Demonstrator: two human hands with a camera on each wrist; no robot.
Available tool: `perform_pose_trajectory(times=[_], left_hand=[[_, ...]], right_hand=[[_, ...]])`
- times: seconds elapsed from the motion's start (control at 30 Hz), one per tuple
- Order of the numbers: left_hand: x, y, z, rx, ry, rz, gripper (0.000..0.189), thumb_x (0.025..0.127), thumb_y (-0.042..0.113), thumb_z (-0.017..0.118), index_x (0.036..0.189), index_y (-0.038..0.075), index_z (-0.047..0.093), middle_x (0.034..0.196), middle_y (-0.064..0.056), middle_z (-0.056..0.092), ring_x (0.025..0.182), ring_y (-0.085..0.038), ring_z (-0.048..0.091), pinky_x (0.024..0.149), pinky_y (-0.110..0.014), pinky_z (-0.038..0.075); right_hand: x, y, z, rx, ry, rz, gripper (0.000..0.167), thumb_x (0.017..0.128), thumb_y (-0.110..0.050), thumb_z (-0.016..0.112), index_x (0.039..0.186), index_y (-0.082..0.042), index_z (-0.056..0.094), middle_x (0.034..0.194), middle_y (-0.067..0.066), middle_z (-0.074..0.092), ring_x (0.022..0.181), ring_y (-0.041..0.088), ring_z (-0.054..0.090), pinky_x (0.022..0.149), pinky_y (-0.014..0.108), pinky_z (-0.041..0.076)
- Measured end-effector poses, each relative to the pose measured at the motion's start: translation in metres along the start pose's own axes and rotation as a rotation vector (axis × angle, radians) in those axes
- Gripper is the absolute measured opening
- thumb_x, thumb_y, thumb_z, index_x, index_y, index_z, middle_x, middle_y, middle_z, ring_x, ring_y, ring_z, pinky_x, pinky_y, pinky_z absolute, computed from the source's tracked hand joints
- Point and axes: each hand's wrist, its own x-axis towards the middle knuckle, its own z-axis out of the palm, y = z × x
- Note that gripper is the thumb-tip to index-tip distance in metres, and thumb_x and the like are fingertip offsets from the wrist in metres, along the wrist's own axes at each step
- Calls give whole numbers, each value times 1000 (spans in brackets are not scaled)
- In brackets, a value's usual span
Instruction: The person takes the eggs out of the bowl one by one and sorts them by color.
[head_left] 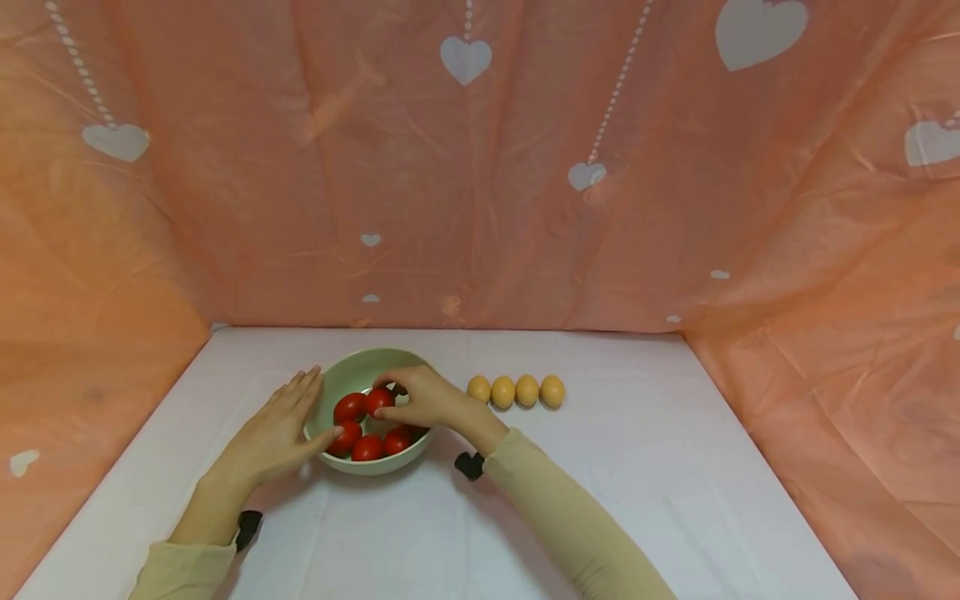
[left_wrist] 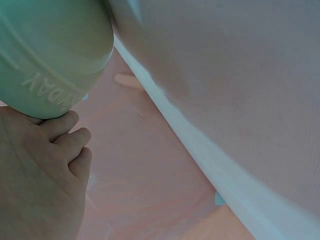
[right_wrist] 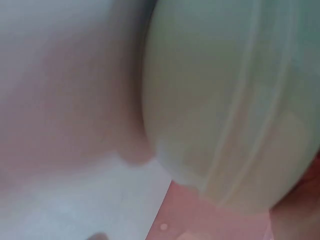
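A pale green bowl [head_left: 360, 469] holds several glossy red tomatoes [head_left: 367, 448]. My left hand [head_left: 272, 437] lies against the bowl's left side, fingers stretched along the outside and thumb over the rim, near the tomatoes. In the left wrist view, the fingers of the left hand [left_wrist: 45, 165] touch the bowl's outer wall [left_wrist: 60, 55], which has raised letters. Reaching over the right rim, my right hand [head_left: 431, 398] pinches one tomato [head_left: 380, 402] between thumb and fingers, inside the bowl. The bowl's outside [right_wrist: 215, 100] fills much of the right wrist view, hiding the fingertips there.
Several tan-yellow eggs [head_left: 527, 391] stand in a row to the right of the bowl, just behind the right wrist. A white cloth [head_left: 637, 467] covers the table. Orange sheets with white hearts [head_left: 465, 60] hang at the back and both sides.
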Motion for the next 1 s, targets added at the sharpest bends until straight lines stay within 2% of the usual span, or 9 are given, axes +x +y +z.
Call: perform_pose_trajectory(times=[0.2,0.5,0.67,1.0], left_hand=[[1,1,-1,-8,0,-7,95,96,54,66,156,-12,32,165,-29,28,151,-51,27,121,-64,28],[0,2,2,-12,4,-3,97,96,54,67,157,-12,32,165,-29,29,150,-51,28,124,-61,26],[0,2,3,-9,15,3,96,96,54,67,156,-13,33,165,-30,30,150,-52,29,124,-61,26],[0,2,2,-9,4,-3,97,96,54,67,156,-13,32,165,-29,29,151,-51,27,124,-61,25]], right_hand=[[-16,7,-5,98,108,21,42,94,-21,77,133,-11,67,126,2,71,112,15,67,99,21,52],[-45,16,-16,208,322,-33,44,92,-14,78,133,-6,66,131,9,70,117,23,68,103,25,53],[-59,23,-19,232,427,-71,44,91,-9,79,133,-2,65,133,11,69,118,26,69,103,27,54],[-91,47,-29,200,570,-66,48,87,-5,80,133,-1,66,132,12,69,119,27,70,104,35,56]])
